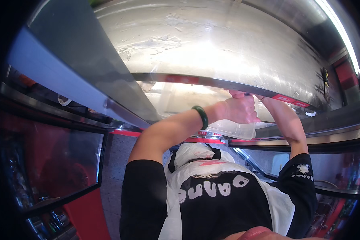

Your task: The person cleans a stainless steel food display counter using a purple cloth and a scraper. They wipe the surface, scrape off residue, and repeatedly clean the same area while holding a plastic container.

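My left hand (241, 110) is closed, its fingers curled, just under the front edge of a metal shelf. A green bangle (203, 117) circles that wrist. Whatever its fingers hold, if anything, is hidden. Right below it is a clear plastic container (244, 130), partly covered by my hand and forearm; whether they touch I cannot tell. My right forearm (283, 119) reaches up to the same spot. Most of my right hand (261, 97) is hidden behind the shelf edge and my left hand, so its fingers do not show clearly.
The metal shelf (212, 52) spans the scene above my hands, with red labels (286, 98) along its edge. A broad metal panel (82, 60) slants down at the left. Dark glass doors (60, 156) stand at lower left. A bright light strip (342, 34) runs at upper right.
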A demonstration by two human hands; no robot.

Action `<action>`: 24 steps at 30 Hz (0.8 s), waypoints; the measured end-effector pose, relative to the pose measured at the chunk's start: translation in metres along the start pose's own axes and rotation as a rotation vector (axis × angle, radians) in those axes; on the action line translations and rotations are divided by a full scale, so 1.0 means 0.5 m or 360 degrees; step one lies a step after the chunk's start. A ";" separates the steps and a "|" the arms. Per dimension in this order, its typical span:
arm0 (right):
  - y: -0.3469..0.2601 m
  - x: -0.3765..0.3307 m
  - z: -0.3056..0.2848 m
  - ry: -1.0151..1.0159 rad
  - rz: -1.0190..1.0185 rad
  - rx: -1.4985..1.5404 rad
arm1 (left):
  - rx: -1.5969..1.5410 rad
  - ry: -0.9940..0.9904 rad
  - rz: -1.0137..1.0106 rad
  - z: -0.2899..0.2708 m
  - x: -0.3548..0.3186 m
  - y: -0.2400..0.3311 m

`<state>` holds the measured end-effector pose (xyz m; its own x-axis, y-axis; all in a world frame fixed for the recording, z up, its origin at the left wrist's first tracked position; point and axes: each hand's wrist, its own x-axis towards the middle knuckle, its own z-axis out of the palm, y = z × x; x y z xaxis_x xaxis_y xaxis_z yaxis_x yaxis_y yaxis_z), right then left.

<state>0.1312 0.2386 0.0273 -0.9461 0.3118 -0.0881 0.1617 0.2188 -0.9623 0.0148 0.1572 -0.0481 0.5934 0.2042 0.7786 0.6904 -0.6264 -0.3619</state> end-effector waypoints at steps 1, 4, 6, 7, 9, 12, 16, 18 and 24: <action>-0.007 -0.029 -0.004 0.0026 -0.0011 -0.0055 | 0.0047 -0.0108 0.0037 0.005 -0.008 -0.004; -0.021 -0.100 -0.009 0.0108 -0.0022 -0.0162 | 0.0255 -0.0353 0.0148 0.016 -0.033 -0.018; -0.025 -0.129 -0.007 0.0159 -0.0026 -0.0193 | 0.0383 -0.0432 0.0178 0.024 -0.047 -0.027; -0.027 -0.138 -0.006 0.0179 -0.0027 -0.0205 | 0.0421 -0.0442 0.0173 0.030 -0.052 -0.032; -0.028 -0.146 -0.004 0.0206 -0.0035 -0.0223 | 0.0477 -0.0428 0.0162 0.043 -0.061 -0.038; -0.029 -0.148 -0.006 0.0231 -0.0048 -0.0234 | 0.0350 -0.0583 0.0182 0.062 -0.073 -0.044; -0.026 -0.154 -0.008 0.0238 -0.0073 -0.0258 | 0.0280 -0.0667 0.0091 0.073 -0.092 -0.047; -0.026 -0.153 -0.006 0.0241 -0.0084 -0.0274 | 0.0134 -0.0713 0.0017 0.075 -0.103 -0.052; 0.010 -0.062 0.002 0.0273 -0.0189 -0.0296 | -0.0213 -0.0941 -0.0127 0.073 -0.101 -0.070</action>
<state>0.1610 0.2293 0.0251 -0.9028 0.4220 0.0828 0.1159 0.4241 -0.8981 -0.0244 0.1963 -0.0934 0.6978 0.6133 0.3702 0.7068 -0.6734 -0.2166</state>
